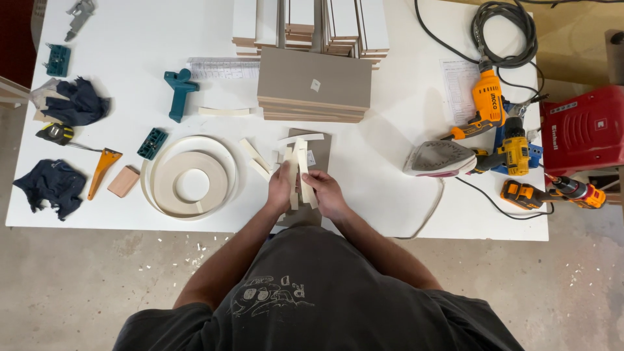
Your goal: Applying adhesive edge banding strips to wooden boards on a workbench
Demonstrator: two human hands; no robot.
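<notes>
While both hands work at the near edge of the white table (390,195), most of the material seems not used yet. At the far left lie two dark cloths (77,104), a tape measure (54,133), an orange tool (101,170) and a small wooden block (123,181). Next to them the big roll of pale edge band (190,178) is almost full, so I judge that only a little was cut from it. Some short cut strips (252,158) lie loose between the roll and the hands. The left hand (279,190) is closed around a bundle of such strips (300,170), and the right hand (323,192) pinches the same bundle with curled fingers, above a small grey panel (318,148) that lies flat on the table. Behind it stands a stack of grey panels (314,84), which look untouched. To the right a clothes iron (439,158) rests beside yellow drills (513,153), well apart from the hands, so the gluing step is, I think, not yet begun.
</notes>
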